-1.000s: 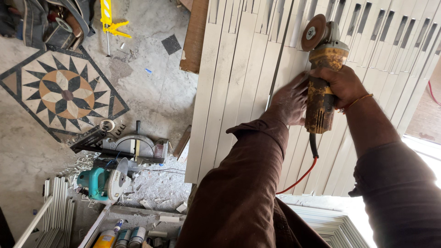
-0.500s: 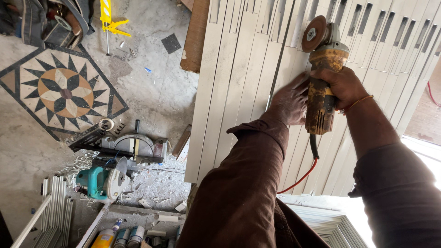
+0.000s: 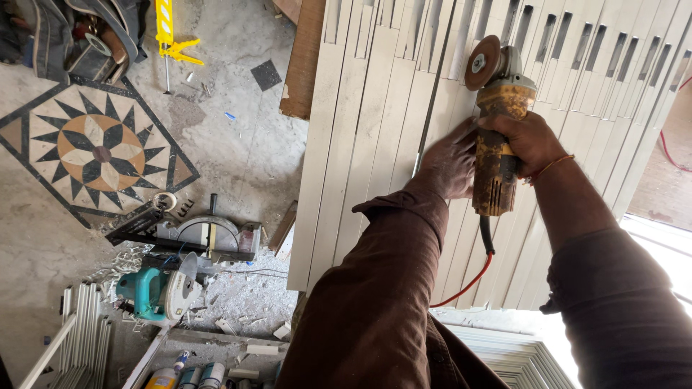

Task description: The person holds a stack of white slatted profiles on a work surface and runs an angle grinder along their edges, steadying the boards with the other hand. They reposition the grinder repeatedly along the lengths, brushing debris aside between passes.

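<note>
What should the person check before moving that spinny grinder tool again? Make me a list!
1. Right hand wrapped firmly around the yellow angle grinder: ok.
2. Left hand flat on the pale slats, steadying them: ok, though it lies close beside the tool.
3. Left fingers clear of the brown disc: ok, the disc sits above the hand.
4. Red cord hanging free behind the grinder, away from the disc: ok.
5. Gloves on: not ok, both hands are bare.
6. Disc spinning or stopped: cannot tell.
</note>
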Demonstrator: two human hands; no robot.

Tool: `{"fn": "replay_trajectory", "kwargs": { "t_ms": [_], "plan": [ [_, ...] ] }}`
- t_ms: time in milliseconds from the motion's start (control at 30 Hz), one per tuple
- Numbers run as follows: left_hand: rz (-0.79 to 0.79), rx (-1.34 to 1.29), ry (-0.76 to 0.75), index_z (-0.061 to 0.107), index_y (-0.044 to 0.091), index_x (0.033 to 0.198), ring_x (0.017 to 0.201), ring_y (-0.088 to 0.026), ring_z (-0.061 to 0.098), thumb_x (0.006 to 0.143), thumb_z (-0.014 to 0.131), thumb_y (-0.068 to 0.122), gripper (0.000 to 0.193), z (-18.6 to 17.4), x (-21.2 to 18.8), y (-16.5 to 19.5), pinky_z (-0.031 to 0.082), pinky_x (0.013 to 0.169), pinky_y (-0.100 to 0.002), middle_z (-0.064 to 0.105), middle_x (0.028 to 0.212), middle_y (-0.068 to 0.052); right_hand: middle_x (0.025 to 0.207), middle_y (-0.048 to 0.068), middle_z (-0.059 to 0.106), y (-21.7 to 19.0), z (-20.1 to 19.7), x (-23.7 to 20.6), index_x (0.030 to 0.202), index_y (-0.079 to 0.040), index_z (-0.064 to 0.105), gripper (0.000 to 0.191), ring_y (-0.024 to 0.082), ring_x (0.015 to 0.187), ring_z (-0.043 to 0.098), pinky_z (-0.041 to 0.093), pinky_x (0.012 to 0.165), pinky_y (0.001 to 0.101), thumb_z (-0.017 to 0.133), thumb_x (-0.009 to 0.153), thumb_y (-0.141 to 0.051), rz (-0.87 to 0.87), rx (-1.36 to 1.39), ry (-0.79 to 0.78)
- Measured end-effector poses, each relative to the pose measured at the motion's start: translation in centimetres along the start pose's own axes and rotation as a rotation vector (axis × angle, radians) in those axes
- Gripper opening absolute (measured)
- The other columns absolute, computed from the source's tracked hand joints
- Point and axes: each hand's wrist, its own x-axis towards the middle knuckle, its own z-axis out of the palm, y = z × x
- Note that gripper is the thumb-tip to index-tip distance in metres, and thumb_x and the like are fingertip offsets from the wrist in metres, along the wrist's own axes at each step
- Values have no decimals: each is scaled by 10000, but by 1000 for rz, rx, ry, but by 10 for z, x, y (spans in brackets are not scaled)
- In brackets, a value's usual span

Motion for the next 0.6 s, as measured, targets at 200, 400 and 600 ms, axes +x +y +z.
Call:
{"fn": "replay_trajectory", "kwargs": {
  "t_ms": [200, 400, 600],
  "plan": [
    [12, 10, -24, 269, 235, 1616, 1560, -236, 127, 944, 184, 816, 892, -1, -1, -1, -116, 1212, -532, 286, 1665, 18, 948, 141, 738, -3, 4, -4, 1132, 75, 662, 411, 238, 754, 741, 629, 670, 366, 787, 846, -192, 1, -24, 6],
    [5, -9, 5, 265, 224, 1606, 1552, -237, 129, 935, 189, 818, 899, 1, 1, -1, -105, 1209, -527, 281, 1663, 6, 956, 132, 735, 1, 4, -1, 1129, 60, 667, 399, 242, 765, 737, 628, 675, 376, 788, 839, -186, 4, -11, 15],
    [2, 4, 10, 247, 214, 1614, 1553, -243, 121, 927, 185, 835, 928, 0, 0, -2, -110, 1205, -529, 281, 1663, -4, 967, 145, 736, 3, 2, 1, 1130, 67, 669, 398, 247, 774, 739, 628, 685, 382, 785, 841, -182, 6, -3, 1]
  ]
}}
